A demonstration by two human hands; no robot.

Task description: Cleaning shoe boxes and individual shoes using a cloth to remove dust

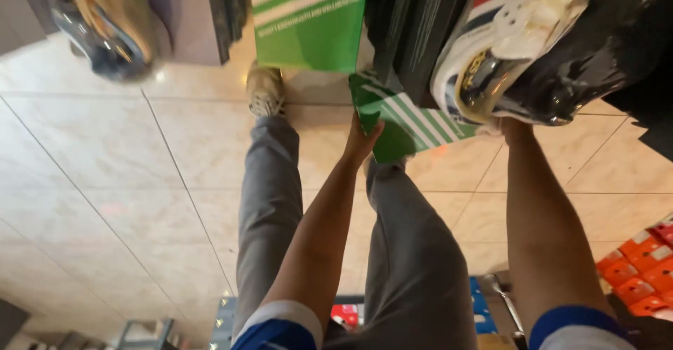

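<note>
The left hand (362,138) pinched a green box (396,122) by its edge, steadying it; the right hand (517,127) was hidden under a shoe (512,41), grip unclear.

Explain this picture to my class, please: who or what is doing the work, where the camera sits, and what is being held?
There is no machine here. A person works with two bare hands, and the single camera is worn on their head, looking down, so you see their own forearms, grey trousers and one shoe above a pale tiled floor.

The left hand has its grip on the edge of a green shoe box with white stripes. The right hand reaches up under a white sports shoe with coloured stripes; the fingers are hidden, so how it holds the shoe is unclear. Dark glossy wrapping lies beside that shoe.

A second green box stands further ahead. A stack of orange boxes shows at the lower right.
</note>
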